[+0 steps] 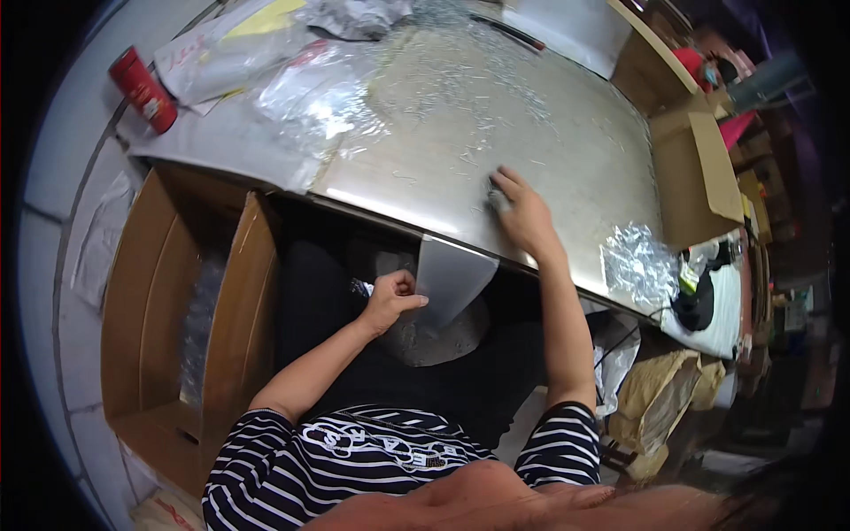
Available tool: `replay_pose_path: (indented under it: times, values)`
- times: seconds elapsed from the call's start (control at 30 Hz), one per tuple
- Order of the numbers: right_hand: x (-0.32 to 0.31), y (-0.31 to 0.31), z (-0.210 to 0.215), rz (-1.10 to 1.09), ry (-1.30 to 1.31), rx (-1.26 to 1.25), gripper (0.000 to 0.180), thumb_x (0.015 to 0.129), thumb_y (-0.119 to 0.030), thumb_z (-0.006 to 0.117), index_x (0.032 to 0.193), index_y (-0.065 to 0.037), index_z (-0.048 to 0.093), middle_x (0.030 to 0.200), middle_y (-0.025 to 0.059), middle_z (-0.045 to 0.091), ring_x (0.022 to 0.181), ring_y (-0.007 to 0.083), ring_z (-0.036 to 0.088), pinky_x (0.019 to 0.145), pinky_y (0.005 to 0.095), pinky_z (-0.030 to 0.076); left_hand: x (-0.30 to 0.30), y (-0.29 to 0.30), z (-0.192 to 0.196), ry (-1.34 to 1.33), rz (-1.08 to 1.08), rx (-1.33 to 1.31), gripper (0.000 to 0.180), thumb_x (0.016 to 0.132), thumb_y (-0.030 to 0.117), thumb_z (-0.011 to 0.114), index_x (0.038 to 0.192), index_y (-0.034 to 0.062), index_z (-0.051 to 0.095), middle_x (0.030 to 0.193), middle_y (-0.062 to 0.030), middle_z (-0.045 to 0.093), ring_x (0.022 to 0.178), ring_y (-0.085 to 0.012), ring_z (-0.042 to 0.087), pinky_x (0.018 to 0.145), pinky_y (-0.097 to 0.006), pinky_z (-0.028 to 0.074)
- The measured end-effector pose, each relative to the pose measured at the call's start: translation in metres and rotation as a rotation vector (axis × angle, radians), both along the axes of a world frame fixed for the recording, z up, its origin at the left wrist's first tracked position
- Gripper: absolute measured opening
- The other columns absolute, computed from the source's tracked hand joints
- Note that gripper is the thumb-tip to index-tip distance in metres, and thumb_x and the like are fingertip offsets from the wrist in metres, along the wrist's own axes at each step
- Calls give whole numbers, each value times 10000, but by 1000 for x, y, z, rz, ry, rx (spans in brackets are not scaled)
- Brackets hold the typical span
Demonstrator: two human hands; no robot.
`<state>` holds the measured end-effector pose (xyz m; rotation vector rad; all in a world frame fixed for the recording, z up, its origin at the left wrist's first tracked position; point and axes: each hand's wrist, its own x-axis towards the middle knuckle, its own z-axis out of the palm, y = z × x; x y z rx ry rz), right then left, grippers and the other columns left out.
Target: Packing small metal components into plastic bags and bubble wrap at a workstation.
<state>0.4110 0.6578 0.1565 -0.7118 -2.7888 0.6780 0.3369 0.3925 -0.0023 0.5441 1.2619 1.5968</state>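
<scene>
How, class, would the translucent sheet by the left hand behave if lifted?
The translucent sheet looks thin, so probably light. Its flat, fairly straight-edged spread suggests it may bend yet hold some shape. Its smooth surface could be slippery.

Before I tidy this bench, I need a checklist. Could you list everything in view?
Table: one, silvery top, ahead
Thin slivers: too many to count, clear, scattered on the table
Crumpled film: several pieces, clear, table's left and right
Cylinder: one, red, far left
Slim tool: one, dark, far edge
Open carton: one, brown, left of the person
Upright carton: at least one, brown, table's right
Translucent sheet: one, grey, table's near edge
Small object: one, grey, at right fingers
Sack: one, brown, lower right
Background clutter: uncountable, mixed, right rim
Left hand: one, bare, at the sheet's left edge
Right hand: one, bare, over the table
</scene>
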Motion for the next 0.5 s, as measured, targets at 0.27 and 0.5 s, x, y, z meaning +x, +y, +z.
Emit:
replay_pose_path:
  times: [0.27, 0.5]
  values:
    - [-32, -33, -33, 65, 228, 124, 467, 935, -234, 561, 1358, -46, 504, 1451, 154, 450, 1369, 301, 391, 1128, 366, 308, 26, -5, 15, -383, -203, 23, 496, 983, 420, 526, 1090, -51, 639, 951, -86, 680, 801, -120, 615, 715, -225, 485]
    - [22, -126, -6, -113, 184, 156, 328, 869, -92, 577, 1184, -8, 621, 1294, 159, 584, 1249, 328, 509, 1077, 387, 380, -11, -28, -46, -692, -352, -4, 789, 949, 664, 335, 969, -49, 674, 963, -186, 697, 912, -256, 688, 840, -338, 547]
